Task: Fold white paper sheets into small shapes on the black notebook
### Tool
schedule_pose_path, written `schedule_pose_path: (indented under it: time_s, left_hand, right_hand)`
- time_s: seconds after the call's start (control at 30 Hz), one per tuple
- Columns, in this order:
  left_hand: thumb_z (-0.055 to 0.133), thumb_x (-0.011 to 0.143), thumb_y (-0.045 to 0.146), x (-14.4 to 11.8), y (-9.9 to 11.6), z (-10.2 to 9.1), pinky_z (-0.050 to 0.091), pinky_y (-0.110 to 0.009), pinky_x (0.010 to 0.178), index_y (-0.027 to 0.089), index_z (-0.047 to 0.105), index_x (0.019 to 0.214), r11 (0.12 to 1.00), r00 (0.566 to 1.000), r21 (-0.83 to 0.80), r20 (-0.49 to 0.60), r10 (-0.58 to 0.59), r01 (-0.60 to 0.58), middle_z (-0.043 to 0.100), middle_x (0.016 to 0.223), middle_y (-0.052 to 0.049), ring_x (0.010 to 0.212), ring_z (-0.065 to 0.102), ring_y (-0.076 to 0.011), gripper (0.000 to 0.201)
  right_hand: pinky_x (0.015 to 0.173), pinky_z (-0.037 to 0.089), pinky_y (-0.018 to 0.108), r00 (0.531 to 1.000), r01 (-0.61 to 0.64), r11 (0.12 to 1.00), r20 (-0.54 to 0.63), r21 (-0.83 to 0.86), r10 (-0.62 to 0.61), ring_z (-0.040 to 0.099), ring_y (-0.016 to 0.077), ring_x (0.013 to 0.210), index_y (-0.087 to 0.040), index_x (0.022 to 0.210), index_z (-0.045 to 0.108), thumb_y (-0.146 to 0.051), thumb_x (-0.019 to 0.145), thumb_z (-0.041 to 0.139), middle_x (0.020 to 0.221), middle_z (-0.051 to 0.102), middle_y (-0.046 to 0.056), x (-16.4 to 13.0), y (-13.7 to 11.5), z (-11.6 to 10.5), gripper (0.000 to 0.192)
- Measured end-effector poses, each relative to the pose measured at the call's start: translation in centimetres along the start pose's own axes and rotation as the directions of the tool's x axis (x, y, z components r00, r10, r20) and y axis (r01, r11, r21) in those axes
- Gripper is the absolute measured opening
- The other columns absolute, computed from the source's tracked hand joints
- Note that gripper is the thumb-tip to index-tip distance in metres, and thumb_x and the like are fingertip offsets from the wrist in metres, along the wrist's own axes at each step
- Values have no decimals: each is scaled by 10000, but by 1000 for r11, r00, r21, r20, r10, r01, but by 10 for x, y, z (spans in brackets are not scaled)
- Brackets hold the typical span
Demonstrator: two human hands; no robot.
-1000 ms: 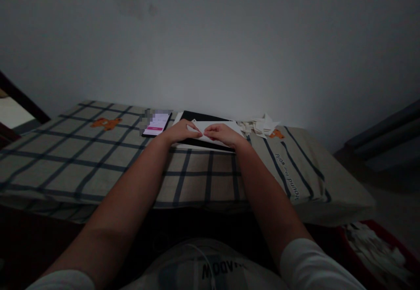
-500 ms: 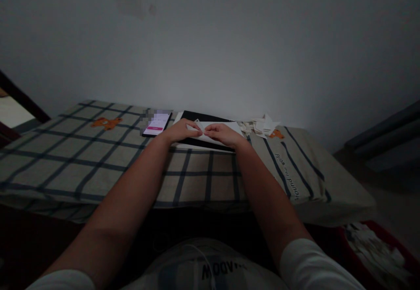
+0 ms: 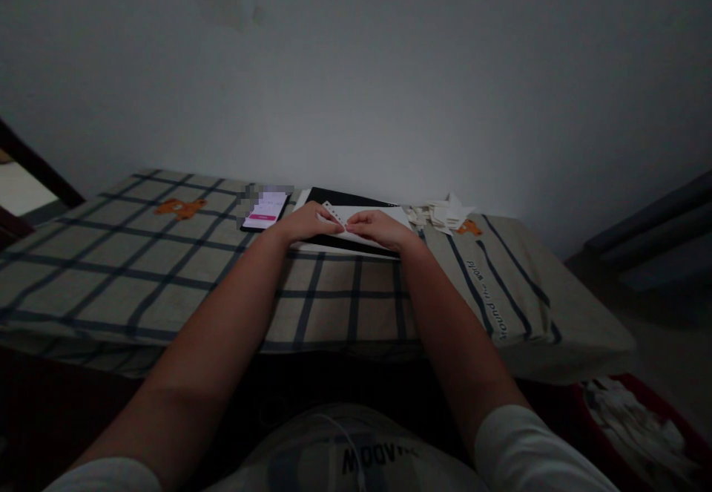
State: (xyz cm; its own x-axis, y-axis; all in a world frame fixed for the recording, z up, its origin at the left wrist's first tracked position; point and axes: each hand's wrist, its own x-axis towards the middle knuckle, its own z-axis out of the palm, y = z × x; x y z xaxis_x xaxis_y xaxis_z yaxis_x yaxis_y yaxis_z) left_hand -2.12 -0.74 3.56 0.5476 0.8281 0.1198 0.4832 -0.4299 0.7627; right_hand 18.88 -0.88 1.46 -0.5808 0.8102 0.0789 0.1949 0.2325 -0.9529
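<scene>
A small white paper sheet [image 3: 356,217] is pinched between the fingers of the left hand [image 3: 305,222] and right hand [image 3: 379,227] over a black board [image 3: 348,199] at the bed's [image 3: 139,269] far edge, so a crooked crease or tear is risked in this dim light.

Both hands [image 3: 343,225] on white paper [image 3: 364,214]

Matt white paper sheet [image 3: 356,217], soft checked cloth cover [image 3: 167,269], seemingly glossy phone [image 3: 265,210]

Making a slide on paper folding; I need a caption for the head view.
Both hands, left hand and right hand, pinch a white paper strip over a black board beside a lit phone.
</scene>
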Motion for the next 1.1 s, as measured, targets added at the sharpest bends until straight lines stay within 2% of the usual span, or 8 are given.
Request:
schedule_pose_path:
  time_s: [0.23, 0.4, 0.47, 0.6, 0.67, 0.73, 0.87, 1.1]
  left_hand:
    - [652, 659, 391, 0, 0, -1, 433, -256, 667, 170, 730, 777, 999, 999, 42, -39, -6, 8, 693, 752, -31, 714, 596, -167, 262]
    - [636, 684, 394, 3, -3, -1, 434, -261, 728, 161, 707, 837, 998, 997, 50, -56, 48, -45, 681, 828, -35, 786, 596, -174, 288]
    - [645, 677, 399, 3, 0, 0, 427, -271, 774, 161, 683, 911, 990, 986, 101, -121, 114, -102, 665, 898, -39, 832, 584, -178, 336]
    - [674, 644, 444, 1, 8, 3, 340, -343, 922, 178, 665, 952, 904, 912, 382, -269, 309, -193, 616, 1016, -56, 987, 514, -224, 406]
    - [662, 656, 469, 0, 9, 3, 306, -366, 940, 178, 673, 936, 866, 911, 464, -249, 329, -186, 611, 1013, -66, 1004, 495, -240, 403]
    - [637, 687, 475, 1, 7, 3, 317, -348, 911, 183, 690, 913, 863, 938, 472, -181, 295, -180, 626, 944, -63, 962, 511, -230, 373]
    - [611, 726, 445, 4, -2, 1, 373, -271, 791, 205, 724, 867, 928, 977, 330, -65, 204, -172, 663, 823, -44, 842, 564, -185, 300]
    - [624, 707, 416, 4, -5, 1, 415, -248, 703, 171, 732, 856, 976, 989, 177, -47, 139, -129, 697, 804, -41, 768, 604, -171, 306]
  right_hand:
    - [583, 309, 224, 999, 50, 998, 3, -40, -50, 413, 90, 616, -152, 793, 627, -396, 724, 628, 697, 527, -24, 0, -2, 1, 254]
    - [567, 308, 231, 1000, -26, 999, -8, -19, 26, 405, 86, 590, -131, 865, 644, -390, 706, 636, 681, 528, -19, -3, -5, -2, 305]
    - [555, 301, 234, 999, -47, 998, -27, -43, 46, 392, 84, 573, -122, 848, 647, -397, 700, 637, 655, 514, -23, -4, -7, -2, 312]
    - [538, 289, 235, 997, -26, 997, -69, -72, 22, 389, 83, 562, -124, 828, 647, -414, 705, 625, 654, 519, -19, -3, -7, -3, 316]
    - [529, 281, 233, 997, -5, 997, -83, -74, -1, 388, 83, 553, -128, 827, 649, -420, 711, 619, 646, 519, -18, 0, -3, -2, 316]
    - [524, 277, 230, 996, 6, 997, -93, -78, -13, 380, 82, 546, -135, 826, 650, -411, 712, 618, 637, 517, -21, 3, 1, -2, 300]
    - [529, 284, 227, 994, -6, 996, -106, -85, -3, 391, 88, 561, -147, 851, 659, -409, 708, 626, 654, 542, -15, 4, 4, 0, 300]
    - [592, 337, 228, 997, 4, 1000, -79, -30, -6, 453, 93, 627, -154, 862, 672, -382, 699, 654, 756, 609, 8, 5, 9, -3, 282]
